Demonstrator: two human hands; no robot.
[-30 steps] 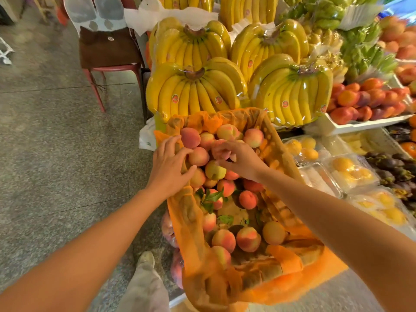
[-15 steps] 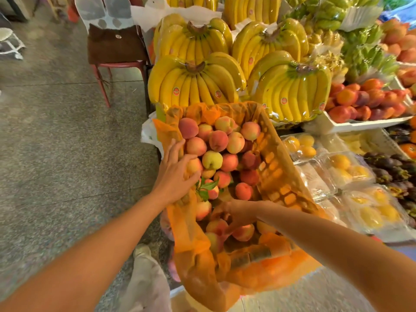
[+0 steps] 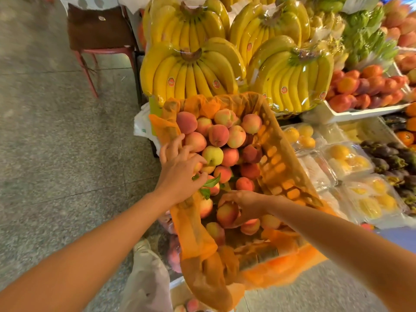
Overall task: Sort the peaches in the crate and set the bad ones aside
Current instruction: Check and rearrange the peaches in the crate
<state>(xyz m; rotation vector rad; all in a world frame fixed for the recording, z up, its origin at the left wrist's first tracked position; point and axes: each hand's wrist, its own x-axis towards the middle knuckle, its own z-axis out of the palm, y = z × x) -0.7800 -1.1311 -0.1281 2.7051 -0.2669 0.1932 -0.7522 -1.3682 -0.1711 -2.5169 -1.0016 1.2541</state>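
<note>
Head view, right hand [image 3: 246, 204] curled round a peach [image 3: 227, 214] in the crate [image 3: 276, 167], left hand [image 3: 177, 176] resting loose-fingered on other peaches [image 3: 217, 135]

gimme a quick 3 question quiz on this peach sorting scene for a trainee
1. True or false: the right hand grips a peach.
2. What stands just behind the crate? A bananas, B melons, C grapes.
3. Fill in: the left hand rests on the peaches by the crate's ____ wall.

Key: 1 true; 2 A; 3 left.
</note>
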